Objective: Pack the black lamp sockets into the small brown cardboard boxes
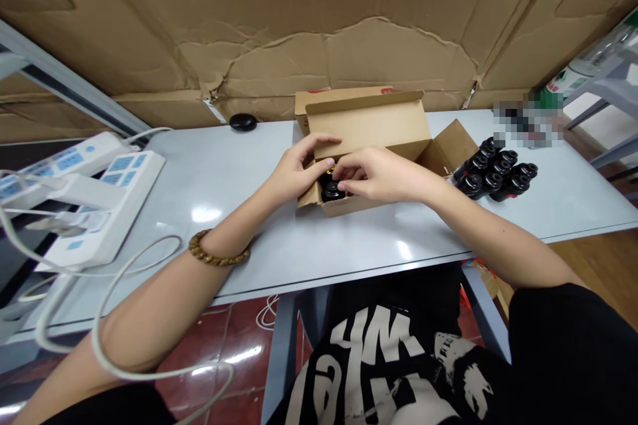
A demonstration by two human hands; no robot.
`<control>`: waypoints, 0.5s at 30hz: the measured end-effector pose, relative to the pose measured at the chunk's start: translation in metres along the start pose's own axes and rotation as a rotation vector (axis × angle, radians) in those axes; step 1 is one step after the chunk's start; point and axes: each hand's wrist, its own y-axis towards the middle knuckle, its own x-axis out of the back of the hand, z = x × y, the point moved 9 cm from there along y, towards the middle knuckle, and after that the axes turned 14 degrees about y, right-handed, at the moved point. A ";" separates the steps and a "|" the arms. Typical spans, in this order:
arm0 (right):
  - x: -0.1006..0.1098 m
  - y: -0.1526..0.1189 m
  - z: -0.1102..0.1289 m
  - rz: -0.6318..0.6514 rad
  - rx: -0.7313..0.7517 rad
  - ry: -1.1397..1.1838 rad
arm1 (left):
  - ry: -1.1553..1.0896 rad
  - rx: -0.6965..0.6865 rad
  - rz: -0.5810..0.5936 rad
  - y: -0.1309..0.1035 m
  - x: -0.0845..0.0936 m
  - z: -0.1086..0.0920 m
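Observation:
A brown cardboard box (367,129) stands on the table with its lid raised. Inside its left end sits a black-capped bottle (333,191), with a bit of yellow and black beside it. My left hand (302,171) lies over the box's left end, thumb and fingers spread apart, the thumb tip near the yellow and black bit. From the right, my right hand (373,174) reaches into the box, its fingers bent and closed at the black bottle. Part of the bottle is hidden by the hand and the box wall.
Several black bottles (493,172) stand grouped to the right, next to an open carton flap (454,146). White power strips (117,196) and a loose cable (102,325) lie at the left. A black rounded object (243,122) rests near the cardboard wall (349,60).

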 end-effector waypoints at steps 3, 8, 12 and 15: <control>-0.004 0.002 0.005 -0.025 0.053 0.002 | 0.042 0.004 0.004 0.000 0.003 -0.003; -0.002 -0.002 0.017 -0.040 0.122 -0.022 | 0.043 0.028 0.024 -0.001 0.003 -0.004; 0.066 -0.042 0.044 -0.318 0.145 -0.132 | 0.009 0.060 0.020 -0.002 0.002 -0.002; 0.154 -0.092 0.044 -0.694 -0.034 -0.344 | 0.043 0.084 0.001 -0.002 0.003 -0.001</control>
